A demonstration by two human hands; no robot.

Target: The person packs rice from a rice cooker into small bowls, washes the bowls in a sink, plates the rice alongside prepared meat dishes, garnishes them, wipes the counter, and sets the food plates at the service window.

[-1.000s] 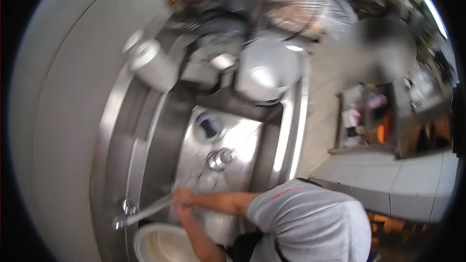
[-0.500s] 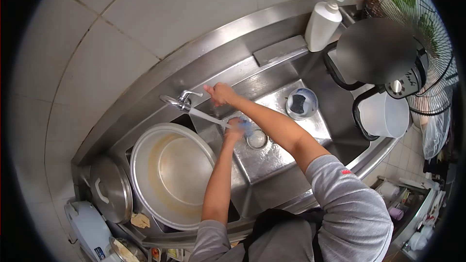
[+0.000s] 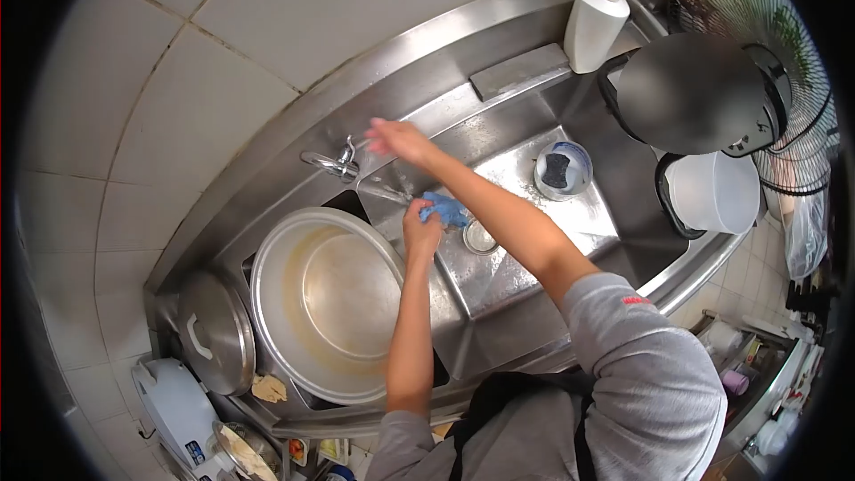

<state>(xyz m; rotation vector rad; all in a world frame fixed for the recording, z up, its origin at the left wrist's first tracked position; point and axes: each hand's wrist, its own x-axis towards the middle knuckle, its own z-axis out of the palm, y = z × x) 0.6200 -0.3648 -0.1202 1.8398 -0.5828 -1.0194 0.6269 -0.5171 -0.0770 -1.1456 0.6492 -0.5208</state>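
My left hand (image 3: 420, 227) is closed on a crumpled blue cloth (image 3: 445, 208) over the sink basin. The faucet (image 3: 334, 163) is just beyond it, with only a broken trickle of water below the spout. My right hand (image 3: 398, 140) is beside the faucet's lever, fingers stretched out, slightly blurred and holding nothing. A round metal drain (image 3: 481, 237) lies under my right forearm, partly hidden. Farther right in the basin sits a bowl (image 3: 577, 184) with a dark sponge (image 3: 557, 170) in it.
A large metal pot (image 3: 267, 303) stands left of the basin, beside a metal lid (image 3: 214, 338). At the back right are a white pump bottle (image 3: 597, 27), a translucent white container (image 3: 712, 194) and a fan (image 3: 797, 80).
The steady stream from the faucet has dwindled to a trickle, and the lever stands more upright. My right hand has opened its fingers near the lever. The left hand's blue cloth is less blurred.
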